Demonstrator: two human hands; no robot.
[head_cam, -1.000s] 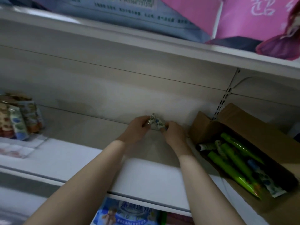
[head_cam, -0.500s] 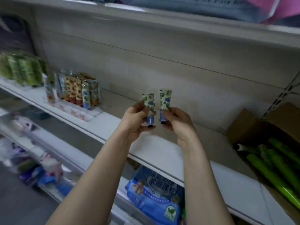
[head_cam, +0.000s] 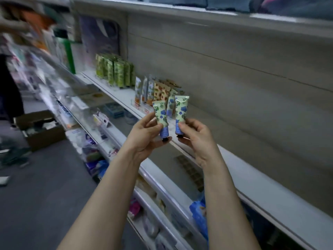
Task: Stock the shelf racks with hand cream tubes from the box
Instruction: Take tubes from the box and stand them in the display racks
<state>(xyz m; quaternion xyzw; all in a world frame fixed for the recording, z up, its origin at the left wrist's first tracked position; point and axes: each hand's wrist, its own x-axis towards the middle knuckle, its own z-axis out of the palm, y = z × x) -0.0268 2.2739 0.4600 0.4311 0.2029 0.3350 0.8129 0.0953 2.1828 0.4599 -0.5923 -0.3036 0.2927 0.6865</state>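
Observation:
My left hand [head_cam: 144, 136] grips a small hand cream tube [head_cam: 160, 116], pale green with blue flowers, cap down. My right hand [head_cam: 196, 139] holds a matching tube [head_cam: 181, 112] upright beside it; the two tubes are slightly apart. Both are held in the air in front of the white shelf [head_cam: 270, 192]. Behind them a clear rack [head_cam: 142, 107] holds several orange and blue patterned tubes [head_cam: 158, 91], with a block of green tubes [head_cam: 115, 71] further left. The supply box is out of view.
The shelf to the right of the rack is bare back to the grey wall panel [head_cam: 234, 69]. Lower shelves hold packaged goods [head_cam: 198, 213]. A cardboard box [head_cam: 41, 129] sits on the aisle floor at left, beside a person's blurred legs [head_cam: 9, 91].
My hands lifted two tubes from the back of the shelf and carried them left toward the rack. The view swung left; the cardboard box with green tubes has left the frame.

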